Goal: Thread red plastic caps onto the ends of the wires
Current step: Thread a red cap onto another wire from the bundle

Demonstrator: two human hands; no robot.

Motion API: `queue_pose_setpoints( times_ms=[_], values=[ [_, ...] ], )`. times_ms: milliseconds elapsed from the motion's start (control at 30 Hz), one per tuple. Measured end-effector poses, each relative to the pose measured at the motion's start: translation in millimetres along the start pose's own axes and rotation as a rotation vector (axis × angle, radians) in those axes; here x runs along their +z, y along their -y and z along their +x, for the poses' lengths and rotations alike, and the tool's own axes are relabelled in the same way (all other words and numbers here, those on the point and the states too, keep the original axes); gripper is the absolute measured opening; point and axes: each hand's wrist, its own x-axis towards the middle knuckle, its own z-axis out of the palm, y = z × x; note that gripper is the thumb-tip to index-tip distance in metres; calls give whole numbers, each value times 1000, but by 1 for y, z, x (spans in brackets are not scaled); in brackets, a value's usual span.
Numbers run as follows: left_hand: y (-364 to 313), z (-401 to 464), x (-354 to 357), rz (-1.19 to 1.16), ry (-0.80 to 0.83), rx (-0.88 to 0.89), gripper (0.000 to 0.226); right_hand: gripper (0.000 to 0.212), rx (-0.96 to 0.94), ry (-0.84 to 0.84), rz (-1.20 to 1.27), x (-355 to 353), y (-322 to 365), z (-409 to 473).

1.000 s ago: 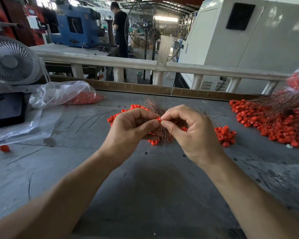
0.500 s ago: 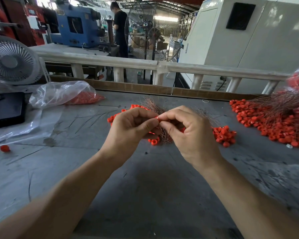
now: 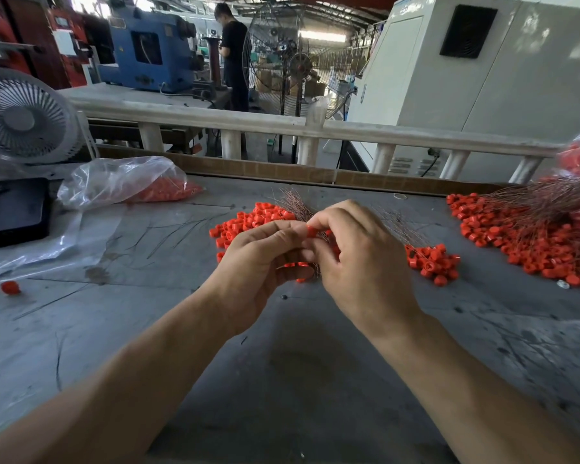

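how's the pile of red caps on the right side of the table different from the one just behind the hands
The right pile is broader and holds more caps; the pile behind the hands is smaller. The right pile lies under a wide spread of thin wires, while the pile behind the hands has only a small tuft of wires at its edge. The right pile sits apart from both hands; the other is partly hidden by them. Both are the same red caps, lying on the grey table.

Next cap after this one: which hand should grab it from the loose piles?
Probably right. The right hand sits nearest the small loose cap pile, and only its fingertips pinch the red cap. The left hand grips the wire bundle, so is busy.
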Motion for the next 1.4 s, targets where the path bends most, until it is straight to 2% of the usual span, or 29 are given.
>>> queue_pose_setpoints(
  times_ms=[367,600,800,1000,1267,1400],
  values=[
    [-2,-3,1,42,-55,17,37,12,-23,-7,-59,1,2,0],
    [-2,-2,0,-1,-28,-25,42,9,-68,-31,-80,2,-2,-1],
    [-1,-2,-2,38,-9,-59,25,8,-98,-56,-56,1,-4,-1],
    [-2,-3,-3,100,19,-53,35,9,-105,-112,28,1,-7,1],
    [-5,-4,-2,44,41,-32,53,9,-121,-28,68,-7,-3,2],
    [-6,-4,-4,28,16,11,40,14,-76,13,157,-4,-5,0]
  ],
)
